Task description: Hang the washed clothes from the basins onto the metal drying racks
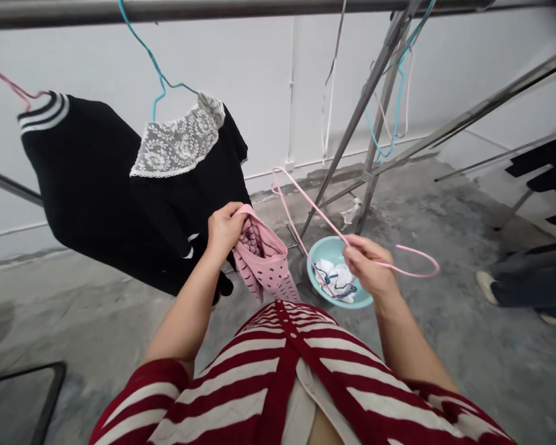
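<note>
My left hand (pixel 225 230) is closed on the edge of a pink knit garment (pixel 275 272) with dark dashes, whose opening gapes upward. In my right hand (pixel 369 262) is a pink wire hanger (pixel 312 203), gripped near its hook. The hanger's hook points right and its body reaches up and left, apart from the garment. Just left of the garment hangs a black top with a white lace collar (pixel 178 141) on a blue hanger (pixel 152 59). Beside it is a black garment with striped trim (pixel 88 179) on another pink hanger (pixel 9 83).
A metal rack rail (pixel 259 7) crosses overhead, with slanted legs (pixel 356 111) ahead. Spare blue hangers (pixel 401 93) hang at the right. On the concrete floor stands a light blue basin (pixel 322 247) holding white cloth (pixel 336 278). A person's leg and shoe (pixel 486 287) show at far right.
</note>
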`<state>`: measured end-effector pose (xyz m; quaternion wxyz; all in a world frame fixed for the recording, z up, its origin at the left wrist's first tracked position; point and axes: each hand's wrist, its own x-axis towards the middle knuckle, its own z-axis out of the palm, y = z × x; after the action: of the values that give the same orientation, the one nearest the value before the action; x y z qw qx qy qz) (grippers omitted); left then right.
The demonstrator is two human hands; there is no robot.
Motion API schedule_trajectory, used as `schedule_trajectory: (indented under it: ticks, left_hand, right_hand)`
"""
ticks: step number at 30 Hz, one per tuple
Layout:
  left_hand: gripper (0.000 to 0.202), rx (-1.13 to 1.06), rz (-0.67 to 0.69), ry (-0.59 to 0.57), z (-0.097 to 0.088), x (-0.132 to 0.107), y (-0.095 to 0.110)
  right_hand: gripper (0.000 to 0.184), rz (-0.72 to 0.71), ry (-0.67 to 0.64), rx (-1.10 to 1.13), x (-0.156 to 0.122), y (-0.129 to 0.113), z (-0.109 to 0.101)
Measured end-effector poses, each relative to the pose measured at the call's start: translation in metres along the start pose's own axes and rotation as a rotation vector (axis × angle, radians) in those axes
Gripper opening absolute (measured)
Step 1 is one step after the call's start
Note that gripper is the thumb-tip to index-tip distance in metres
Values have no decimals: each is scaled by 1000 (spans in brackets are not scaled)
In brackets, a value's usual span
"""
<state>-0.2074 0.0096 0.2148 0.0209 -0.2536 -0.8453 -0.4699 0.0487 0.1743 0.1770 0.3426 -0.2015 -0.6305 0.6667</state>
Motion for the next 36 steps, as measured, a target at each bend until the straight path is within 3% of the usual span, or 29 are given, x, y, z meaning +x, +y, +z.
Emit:
schedule_trajectory:
  ticks: [3,5,9,14,17,19,21,23,25,27,29,30,32,34,36]
  left_hand:
    - [28,35,83,-1,10,14,7]
    - [26,56,169,-3,17,16,11]
    - [25,212,443,-92,42,-11,27]
    - [28,452,685,-415,66,-71,48]
    - [27,272,840,-450,52,-79,50]
    - [27,99,886,-320,33,-70,42]
    - [31,10,786,-112,14,-54,28]
    - [48,10,596,39,3,-35,12]
    - [72,25,473,22,1,-18,0]
    - [67,11,426,-148,4,-5,-5]
    - [37,-8,376,-290,4,2,0]
    - [28,-10,359,-276,2,4,5]
    - [26,13,405,-94,-6,6,22]
    - [26,61,591,40,-13,4,44]
    - [29,132,824,-102,-12,-3,68]
  right_hand:
    - [25,117,-8,-96,-23,-4,-22]
    - [22,189,-60,-172,-33,0,-23]
    - [21,202,-130,-217,-30,20,6]
    - [18,109,-46,-131,-12,41,42]
    - [17,94,60,21,-8,44,36]
    - [19,83,117,121,-6,42,24]
    - [20,46,141,203,-3,37,13]
    - [21,5,128,265,0,29,5]
    - [22,-10,92,310,2,22,0]
    - [22,-1,60,330,2,18,-2]
    - [21,7,53,340,1,17,-4]
    - [20,9,59,345,0,18,-6]
    - [18,9,78,352,-4,20,-7]
    - [17,14,83,351,-7,21,-6]
    - [16,24,64,346,-10,22,-2]
